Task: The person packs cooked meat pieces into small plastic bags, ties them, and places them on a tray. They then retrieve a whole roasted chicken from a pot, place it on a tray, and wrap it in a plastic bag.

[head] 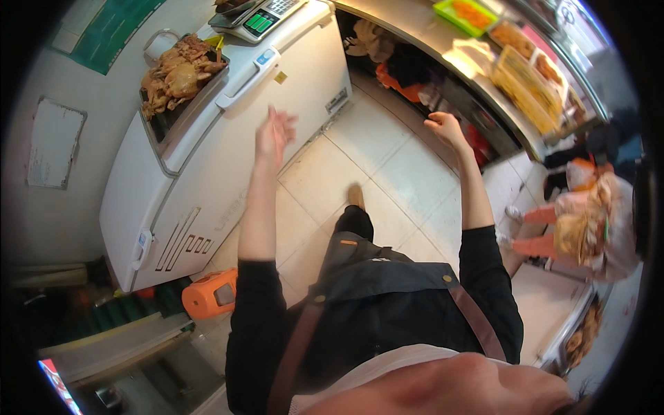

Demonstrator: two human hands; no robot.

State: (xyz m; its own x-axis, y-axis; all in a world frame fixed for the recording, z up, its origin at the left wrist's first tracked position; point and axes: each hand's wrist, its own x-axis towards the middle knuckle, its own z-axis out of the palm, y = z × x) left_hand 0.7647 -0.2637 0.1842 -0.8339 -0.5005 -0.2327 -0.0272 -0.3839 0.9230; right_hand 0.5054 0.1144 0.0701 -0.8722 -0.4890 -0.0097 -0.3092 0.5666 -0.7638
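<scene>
My left hand [276, 134] hangs in the air beside the front of a white chest freezer [290, 104]. It is blurred, its fingers are apart and it holds nothing. My right hand [444, 127] is raised near the low shelf under a counter [498, 88], its fingers loosely curled and nothing visible in them. On the freezer lid, several cooked whole chickens [181, 78] lie heaped in a metal tray [207, 91]. A digital scale [262, 23] with a lit green display stands behind the tray on the same lid.
A tiled floor [373, 150] runs between freezer and counter. Food fills a green tray [469, 15] and a yellow basket [526, 91] on the counter. An orange plastic stool [207, 294] stands at the lower left. On the right is another person [581, 223], holding bags.
</scene>
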